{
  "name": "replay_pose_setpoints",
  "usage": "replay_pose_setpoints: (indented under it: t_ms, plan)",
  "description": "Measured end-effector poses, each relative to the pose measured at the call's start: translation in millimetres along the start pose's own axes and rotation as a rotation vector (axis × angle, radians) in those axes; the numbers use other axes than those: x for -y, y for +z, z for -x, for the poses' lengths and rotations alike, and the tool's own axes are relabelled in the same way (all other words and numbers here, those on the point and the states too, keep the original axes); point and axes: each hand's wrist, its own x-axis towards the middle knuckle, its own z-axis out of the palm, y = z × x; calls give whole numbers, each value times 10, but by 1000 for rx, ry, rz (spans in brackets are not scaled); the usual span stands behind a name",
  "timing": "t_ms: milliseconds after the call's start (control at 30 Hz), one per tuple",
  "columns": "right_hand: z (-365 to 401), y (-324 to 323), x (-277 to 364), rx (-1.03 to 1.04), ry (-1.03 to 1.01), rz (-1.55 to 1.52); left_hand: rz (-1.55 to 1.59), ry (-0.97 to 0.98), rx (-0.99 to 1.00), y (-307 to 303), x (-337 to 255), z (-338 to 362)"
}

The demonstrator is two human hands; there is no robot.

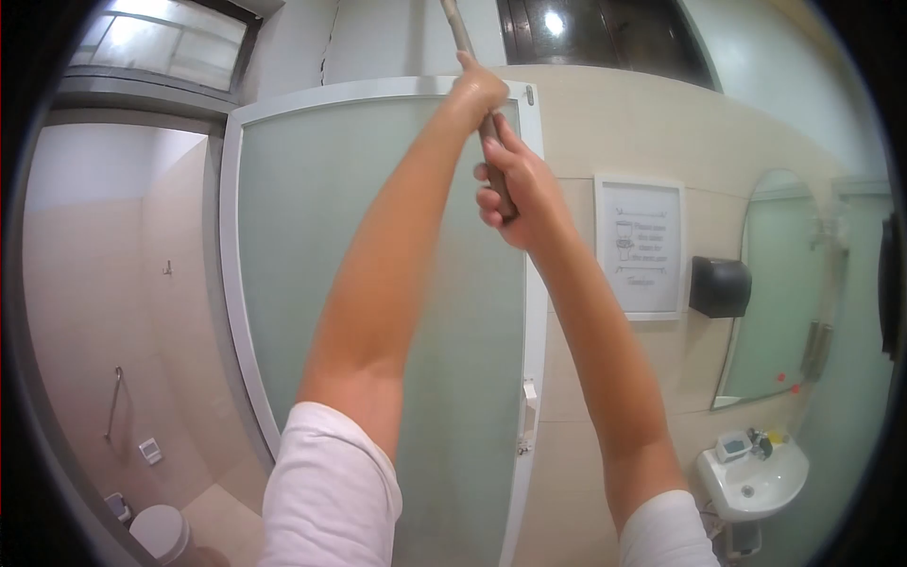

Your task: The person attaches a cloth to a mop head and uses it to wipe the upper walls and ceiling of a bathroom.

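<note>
Both arms reach up in front of me, holding a brownish-grey pole [459, 30] that rises past the top edge of the view. My left hand [480, 93] is wrapped around it higher up. Below that, my right hand [518, 184] grips the lower part, with the thumb lying along the shaft and the lower end showing by the palm. The pole's upper end is out of sight, so I cannot see what it carries. Behind both hands stands a frosted glass door [321, 236] in a white frame.
To the left, a doorway shows a toilet [161, 532] and a grab bar [114, 404]. On the right wall are a framed sign [641, 248], a black dispenser [721, 287], a mirror [770, 283] and a white sink [756, 487]. A dark window [605, 42] sits high up.
</note>
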Motion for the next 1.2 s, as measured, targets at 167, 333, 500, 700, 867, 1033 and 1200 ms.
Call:
replay_pose_setpoints:
  t_ms: [167,333,500,700,867,1033,1200]
  plan:
    - [-171,152,4,-18,-36,33,15,-3,-86,-180,45,-205]
    - [216,-251,-104,-46,-17,4,71,80,-100,288,126,112]
    - [1109,-812,-316,-192,19,9,184,294,-141,1125,330,853]
    - [2235,-1442,-244,-336,-4,-23,498,280,25,1844,-105,1934]
    - [2633,-1490,-178,-434,-60,-5,469,281,95,2163,-381,2215]
    - [2569,-1404,-234,-540,-96,70,539,326,190,2221,-417,2191]
    - [2408,-1367,-167,-504,-139,122,1179,-279,561,2163,-512,1953]
